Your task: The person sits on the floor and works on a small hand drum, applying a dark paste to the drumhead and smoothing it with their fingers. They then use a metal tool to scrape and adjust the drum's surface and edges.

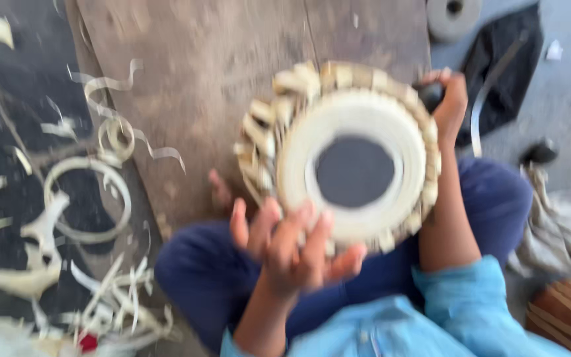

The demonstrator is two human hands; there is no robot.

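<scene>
I hold a round drum head over my lap: a pale skin with a dark round patch in the middle and a braided pale rim. My left hand grips its near lower edge, fingers spread under the rim. My right hand grips the far right edge of the rim. The picture is blurred by motion. My legs in dark blue trousers are folded beneath it.
A brown wooden board lies ahead. Pale hide strips and rings litter the dark floor at the left. A grey round disc, a black cloth and a wooden object lie at the right.
</scene>
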